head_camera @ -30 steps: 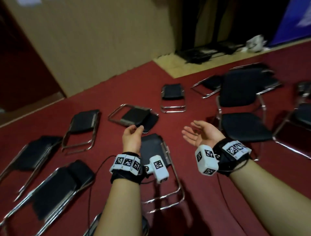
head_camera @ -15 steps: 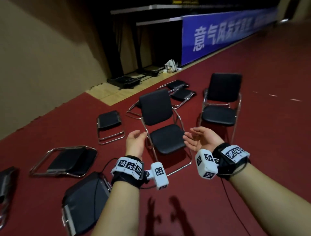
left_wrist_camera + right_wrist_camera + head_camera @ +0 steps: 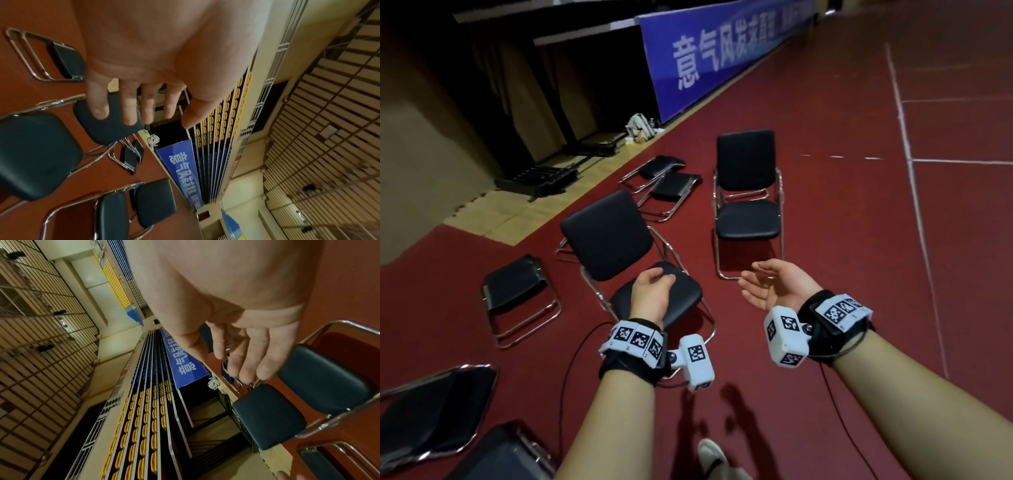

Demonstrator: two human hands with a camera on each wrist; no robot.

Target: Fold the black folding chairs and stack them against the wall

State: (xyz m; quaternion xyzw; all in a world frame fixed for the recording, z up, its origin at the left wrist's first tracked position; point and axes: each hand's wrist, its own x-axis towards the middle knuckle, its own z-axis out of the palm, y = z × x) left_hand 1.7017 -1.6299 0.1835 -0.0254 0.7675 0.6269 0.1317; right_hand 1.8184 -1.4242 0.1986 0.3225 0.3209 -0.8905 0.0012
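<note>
Both hands, the left hand point(image 3: 652, 294) and right hand point(image 3: 774, 287), hung loose and empty above the nearest unfolded chair point(image 3: 630, 267), whose scissoring chrome frame point(image 3: 599, 298) could have pinched careless fingers.

The left hand point(image 3: 652, 294) covers part of the seat of the near open chair point(image 3: 619, 253). Left of this chair, two folded chairs point(image 3: 431, 414) are cut by the picture's edge. Behind it, the pale bundle point(image 3: 639, 126) by the blue banner point(image 3: 709, 51) is too small to identify.

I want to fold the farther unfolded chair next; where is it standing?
In the head view the farther open chair stands upright on the red floor right of centre, beyond the right hand, beside two folded chairs.
</note>
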